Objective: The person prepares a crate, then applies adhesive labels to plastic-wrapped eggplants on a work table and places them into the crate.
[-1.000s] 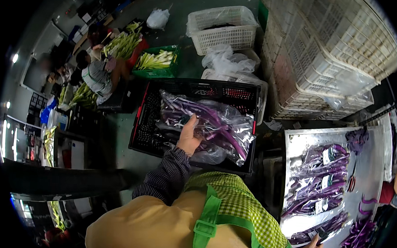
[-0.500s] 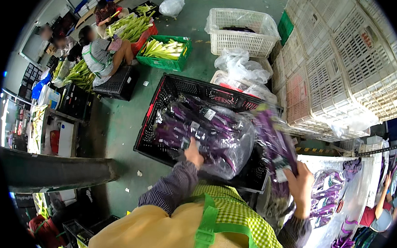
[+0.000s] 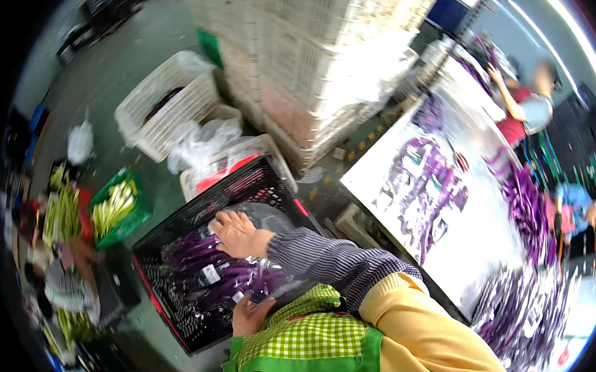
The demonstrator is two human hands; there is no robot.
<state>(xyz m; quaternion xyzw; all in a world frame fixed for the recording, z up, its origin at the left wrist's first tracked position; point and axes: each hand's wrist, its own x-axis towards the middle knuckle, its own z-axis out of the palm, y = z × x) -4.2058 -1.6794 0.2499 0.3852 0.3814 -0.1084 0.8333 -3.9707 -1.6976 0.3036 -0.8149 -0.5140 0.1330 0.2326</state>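
At far left, a green crate (image 3: 122, 225) holds pale green stalks (image 3: 113, 207). Nearer us, a black crate (image 3: 183, 321) sits tilted in view, with bagged purple eggplants (image 3: 209, 272) lying inside it. Our right hand (image 3: 239, 235) lies palm down on these bags, its grip wide. Our left hand (image 3: 251, 316) is at their near edge; we cannot tell whether its grip holds plastic. Farther right stand stacked white crates (image 3: 298, 58), then a metal bench (image 3: 480, 239) carrying more bagged eggplants (image 3: 423, 186), scissors (image 3: 461, 161) and loose eggplants (image 3: 529, 205).

Glossy plastic bags (image 3: 207, 274), smooth metal table (image 3: 469, 229)
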